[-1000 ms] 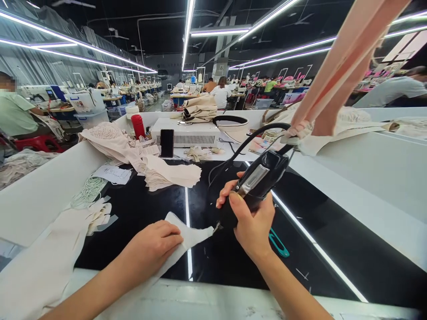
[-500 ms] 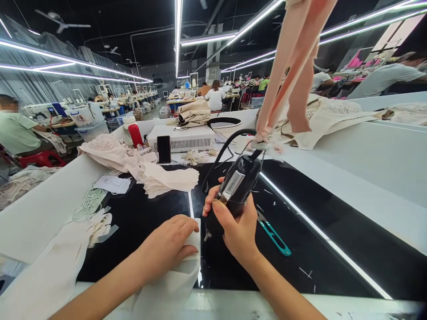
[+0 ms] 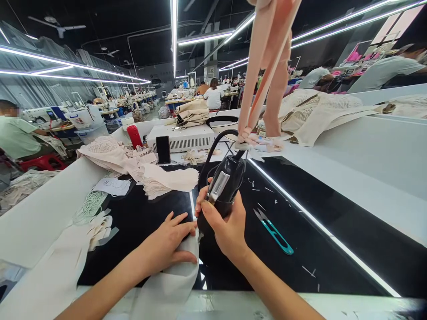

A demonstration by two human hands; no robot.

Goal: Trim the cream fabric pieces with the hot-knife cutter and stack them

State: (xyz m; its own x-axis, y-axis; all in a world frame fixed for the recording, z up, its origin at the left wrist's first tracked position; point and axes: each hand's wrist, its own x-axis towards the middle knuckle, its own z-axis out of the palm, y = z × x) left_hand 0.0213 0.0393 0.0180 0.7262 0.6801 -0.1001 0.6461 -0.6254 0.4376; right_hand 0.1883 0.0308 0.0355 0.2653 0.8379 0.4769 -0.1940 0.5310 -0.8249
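Observation:
My right hand (image 3: 227, 222) is closed around a black corded handheld power tool (image 3: 228, 175) with a silver lever on its side. Its small metal tip points down at the edge of a pale fabric piece (image 3: 176, 280). Strips of pink fabric (image 3: 256, 84) are knotted around the tool's cord end and run upward. My left hand (image 3: 168, 244) lies with fingers spread on the same fabric, close to the tip. To the right of the tool, teal thread snips (image 3: 275, 233) rest on the black tabletop (image 3: 243, 271).
Stacked beige fabric pieces (image 3: 168, 180), a phone (image 3: 163, 150) and a vented white box (image 3: 187, 138) stand toward the back. Green cord (image 3: 90, 206) and a paper slip (image 3: 113, 186) lie at left. White walls (image 3: 383, 146) border the table. People work beyond.
My right hand and the tool have shifted left, closer to the fabric's edge. The fingers of my left hand have spread apart. The hanging pink strips have swung left.

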